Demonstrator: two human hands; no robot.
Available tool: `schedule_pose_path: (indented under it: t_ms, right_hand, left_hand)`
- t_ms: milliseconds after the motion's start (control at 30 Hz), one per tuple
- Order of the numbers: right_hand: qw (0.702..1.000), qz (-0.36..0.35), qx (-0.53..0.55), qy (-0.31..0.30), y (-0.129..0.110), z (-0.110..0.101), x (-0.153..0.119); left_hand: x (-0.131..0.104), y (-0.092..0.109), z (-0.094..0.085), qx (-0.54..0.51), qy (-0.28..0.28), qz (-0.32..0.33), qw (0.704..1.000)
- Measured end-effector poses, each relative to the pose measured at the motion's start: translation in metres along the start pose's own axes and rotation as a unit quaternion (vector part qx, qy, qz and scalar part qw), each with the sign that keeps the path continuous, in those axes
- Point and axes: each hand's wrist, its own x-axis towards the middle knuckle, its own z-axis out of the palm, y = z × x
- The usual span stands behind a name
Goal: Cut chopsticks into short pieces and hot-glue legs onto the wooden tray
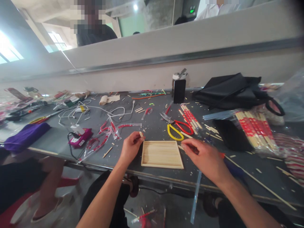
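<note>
Stretching wide across my view, the dark table (152,126) is the biggest thing I can see. At the back on the right I see a floppy black bag (228,91). A purple pouch (26,136) lies far to the left, and a clear pack of sticks (255,128) with red bands lies to the right. Near the front edge, between the two hands, sits a flat tray (161,155) made of thin, pale sticks. The right hand (201,155) is just beside its right back corner, with its fingers bent. A little stick end shows by those fingertips, but I can't tell if they hold it. The left hand (130,147) is at the left back corner, pinching a short bit of stick (141,135) between thumb and finger. Just behind the tray I see scissors (171,121) with one yellow and one red handle. A pink plug box (82,138) sits left of the left hand. Tiny wood scraps are all over.
</note>
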Motion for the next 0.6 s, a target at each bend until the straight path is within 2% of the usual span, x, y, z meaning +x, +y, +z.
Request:
schedule_pose_path:
  t_ms: [600]
  right_hand:
    - [1.000, 0.004, 0.013, -0.016, -0.0016, 0.0010, -0.0003]
  left_hand:
    - [-0.0029, -0.0036, -0.0023, 0.114, -0.024, 0.051, 0.992]
